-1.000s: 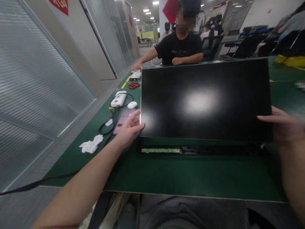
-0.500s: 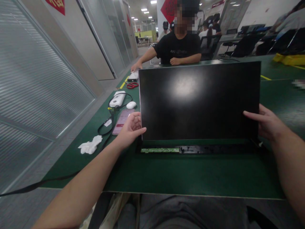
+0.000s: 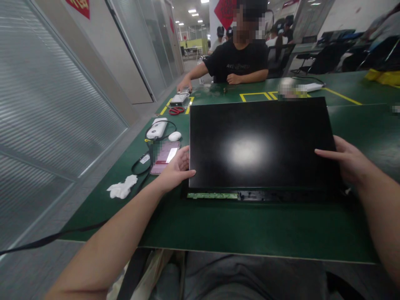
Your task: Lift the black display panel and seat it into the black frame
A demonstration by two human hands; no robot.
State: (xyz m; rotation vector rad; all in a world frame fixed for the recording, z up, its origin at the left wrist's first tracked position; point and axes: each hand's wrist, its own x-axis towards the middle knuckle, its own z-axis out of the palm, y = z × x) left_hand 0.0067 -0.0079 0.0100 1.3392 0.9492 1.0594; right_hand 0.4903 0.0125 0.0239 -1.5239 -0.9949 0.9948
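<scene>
A black display panel (image 3: pixel 262 129) is held tilted above the green table, a bright reflection on its face. My left hand (image 3: pixel 178 168) grips its left edge, thumb on the front and fingers curled behind. My right hand (image 3: pixel 350 160) grips the right edge, thumb lying on the screen, the other fingers partly hidden behind. Just below the panel's lower edge shows a black frame (image 3: pixel 265 196) with a narrow green circuit board (image 3: pixel 212 195) at its left. Whether panel and frame touch I cannot tell.
Left of the panel lie a phone (image 3: pixel 164 156), a white oval case (image 3: pixel 175 136), a white power bank (image 3: pixel 157 128) with a black cable, a crumpled tissue (image 3: pixel 122 187) and red-handled scissors (image 3: pixel 176 111). Across the table (image 3: pixel 250 233) sits a person in black (image 3: pixel 240 62), one hand on a small box.
The panel's top edge has come down and the panel leans back flatter, its lower edge nearer the frame. Both hands keep their hold. More of the table's far side shows.
</scene>
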